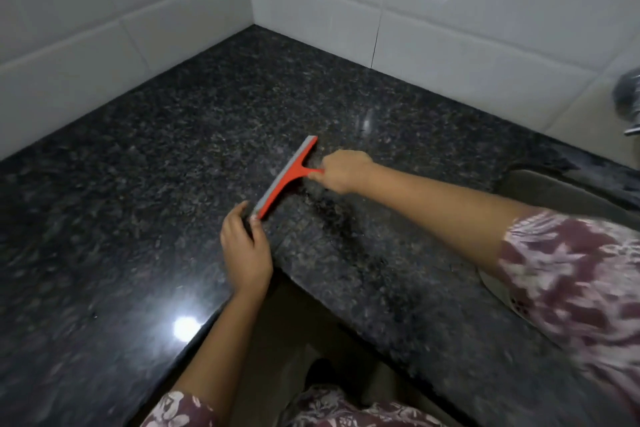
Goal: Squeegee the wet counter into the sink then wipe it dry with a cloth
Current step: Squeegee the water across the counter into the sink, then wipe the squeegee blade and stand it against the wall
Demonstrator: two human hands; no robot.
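**A:** What can go wrong from here?

**B:** Left to right:
- **Far left:** the granite counter runs wide to the left of the blade. We see only glare there and can't tell wet from dry. If we pull from where the blade sits, any water out there gets missed.
- **Near tip:** the left hand pinches the near tip of the squeegee, thumb on one side and fingers on the other. If that end twists or lifts, the rubber edge tilts and we streak.
- **Front edge:** the counter's front edge is near that tip. A skewed pull sends water over the front instead of into the sink.
- **Handle:** the right hand is closed round the red handle. If we press unevenly there, we get the same streaks.
- **Sink:** the sink is well off to the right. On a pull that long, we expect water to slip round the blade ends.

**A:** Where's the squeegee relative to the hands?

**B:** Between them. The blade is down at the counter, on a diagonal from far-right to near-left. The left hand touches the near end. The handle sticks out right, into the right hand's grip.

**A:** Water?

**B:** There's a darker patch just right of the blade. We read it as wet, but we're not certain.

**A:** Cloth?

**B:** Not in view.
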